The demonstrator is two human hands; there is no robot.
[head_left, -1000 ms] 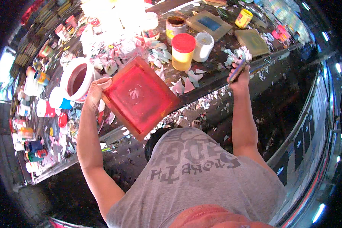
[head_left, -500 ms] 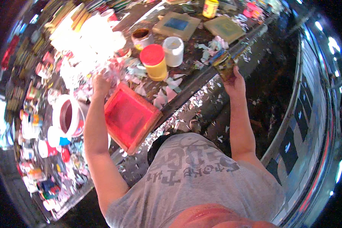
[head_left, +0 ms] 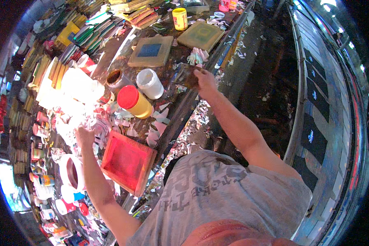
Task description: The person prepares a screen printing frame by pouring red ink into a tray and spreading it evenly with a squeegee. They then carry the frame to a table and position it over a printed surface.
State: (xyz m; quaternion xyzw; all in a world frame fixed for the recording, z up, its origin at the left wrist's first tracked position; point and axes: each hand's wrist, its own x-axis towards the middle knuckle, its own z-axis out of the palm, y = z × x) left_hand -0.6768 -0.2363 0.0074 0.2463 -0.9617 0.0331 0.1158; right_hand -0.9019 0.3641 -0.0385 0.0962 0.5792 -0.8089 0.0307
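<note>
A person leans over a cluttered, paint-stained worktop (head_left: 174,61). The red wooden screen frame (head_left: 128,162) lies flat near the worktop's front edge. Just beyond the frame's far left corner, the left hand (head_left: 84,136) rests among torn paper scraps (head_left: 110,119), fingers curled; what it grips cannot be told. Well beyond the frame to the right, the right hand (head_left: 205,80) holds a dark squeegee (head_left: 187,75), near a white jar (head_left: 149,83) and a red-lidded yellow jar (head_left: 135,102).
</note>
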